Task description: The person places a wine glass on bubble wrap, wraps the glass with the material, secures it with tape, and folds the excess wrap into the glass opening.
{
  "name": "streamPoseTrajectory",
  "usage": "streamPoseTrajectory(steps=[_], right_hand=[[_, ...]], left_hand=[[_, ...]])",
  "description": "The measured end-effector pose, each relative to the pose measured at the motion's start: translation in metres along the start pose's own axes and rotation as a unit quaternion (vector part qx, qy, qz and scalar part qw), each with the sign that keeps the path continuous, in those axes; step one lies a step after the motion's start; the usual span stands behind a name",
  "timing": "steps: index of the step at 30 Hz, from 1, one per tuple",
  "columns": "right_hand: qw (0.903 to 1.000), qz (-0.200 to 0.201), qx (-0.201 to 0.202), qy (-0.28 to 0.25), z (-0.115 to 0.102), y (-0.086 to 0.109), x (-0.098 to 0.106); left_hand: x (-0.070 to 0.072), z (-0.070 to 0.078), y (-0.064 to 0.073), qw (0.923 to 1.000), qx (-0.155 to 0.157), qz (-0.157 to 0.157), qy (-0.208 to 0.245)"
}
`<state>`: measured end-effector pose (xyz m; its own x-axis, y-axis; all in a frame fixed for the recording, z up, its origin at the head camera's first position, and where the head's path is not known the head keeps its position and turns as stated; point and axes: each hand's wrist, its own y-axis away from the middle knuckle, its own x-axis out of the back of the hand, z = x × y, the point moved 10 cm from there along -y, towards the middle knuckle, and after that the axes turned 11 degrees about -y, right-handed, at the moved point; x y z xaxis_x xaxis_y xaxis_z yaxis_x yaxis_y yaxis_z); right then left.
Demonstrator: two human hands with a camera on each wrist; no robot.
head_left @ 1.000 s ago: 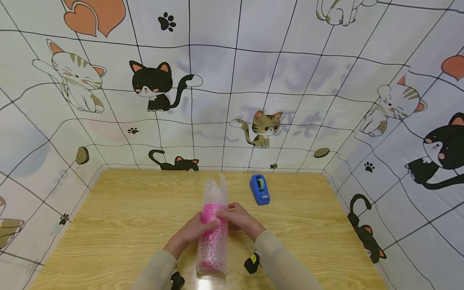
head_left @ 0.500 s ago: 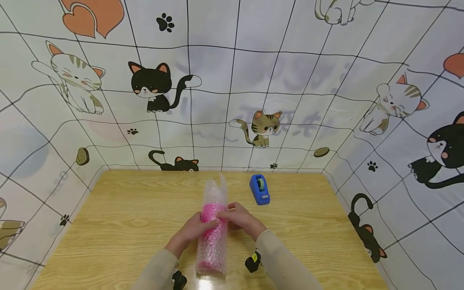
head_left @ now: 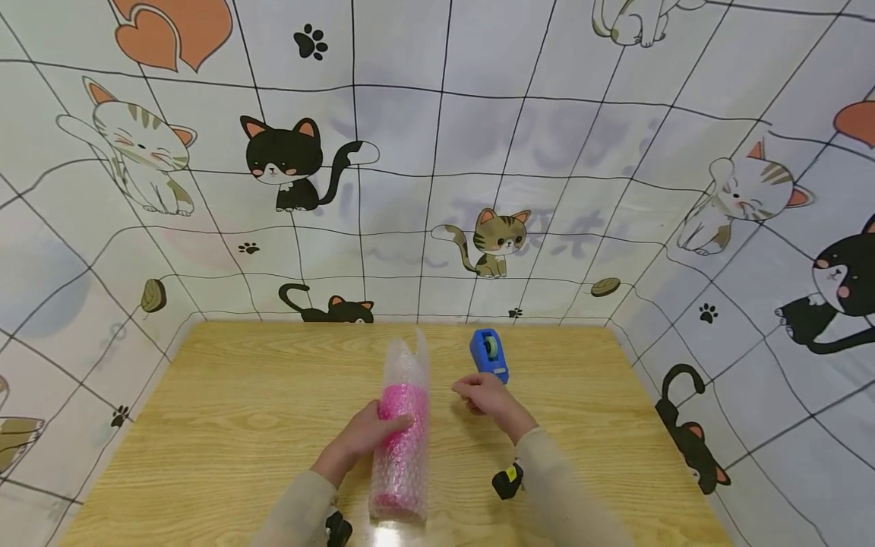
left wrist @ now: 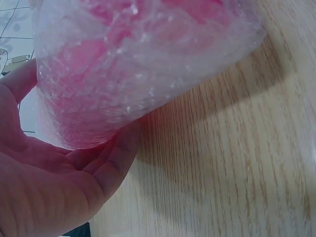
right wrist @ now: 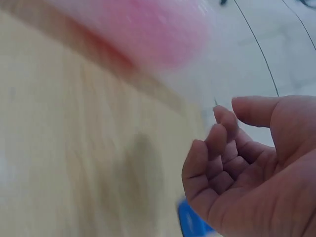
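Note:
A pink cylindrical thing in bubble wrap (head_left: 400, 475) lies lengthwise on the wooden table, its clear wrap sticking out past the pink at the far end. My left hand (head_left: 364, 434) grips it from the left, thumb over the top; in the left wrist view the fingers (left wrist: 116, 163) curl under its side. To the right of the bundle, apart from it, is my right hand (head_left: 488, 396), just in front of a blue tape dispenser (head_left: 488, 355). The right wrist view shows that hand's fingers (right wrist: 195, 163) loosely curled, with nothing in them.
The wooden table (head_left: 260, 395) is enclosed at the back and both sides by white cloth (head_left: 403, 137) printed with cats and grid lines. The tape dispenser stands near the back edge, right of the bundle.
My right hand has let go of the bubble-wrapped bundle and moved right, towards the tape dispenser. The left hand keeps its hold, and the bundle lies where it was.

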<state>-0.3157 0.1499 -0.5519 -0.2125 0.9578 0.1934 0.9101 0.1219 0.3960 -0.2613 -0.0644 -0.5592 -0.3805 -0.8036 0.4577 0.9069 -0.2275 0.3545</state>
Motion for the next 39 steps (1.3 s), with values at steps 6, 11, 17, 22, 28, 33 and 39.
streamPoseTrajectory(steps=[6,11,17,22,28,33,39], right_hand=[[0.9968,0.078,0.017,0.001,-0.005,-0.005,0.060],[0.9945,0.101,0.014,0.022,-0.004,-0.008,0.087],[0.9936,0.104,-0.007,0.044,-0.002,-0.014,0.094],[0.9933,0.102,-0.027,0.046,0.002,-0.020,0.095],[0.9944,0.088,-0.038,0.045,0.005,-0.025,0.092],[0.9935,0.083,-0.058,0.052,0.007,-0.028,0.093],[0.9934,0.079,-0.061,0.057,0.006,-0.032,0.093]], left_hand=[[0.003,-0.003,0.001,1.0000,0.005,0.005,-0.005],[0.004,-0.003,0.002,1.0000,0.009,0.002,-0.001],[0.004,-0.002,0.003,0.9999,0.013,0.011,0.002],[0.004,-0.001,0.003,0.9997,0.014,0.021,-0.001],[0.003,0.000,0.003,0.9995,0.017,0.023,-0.010],[0.002,0.001,0.002,0.9996,0.013,0.020,-0.014],[0.004,0.003,0.003,0.9993,0.012,0.029,-0.022]])
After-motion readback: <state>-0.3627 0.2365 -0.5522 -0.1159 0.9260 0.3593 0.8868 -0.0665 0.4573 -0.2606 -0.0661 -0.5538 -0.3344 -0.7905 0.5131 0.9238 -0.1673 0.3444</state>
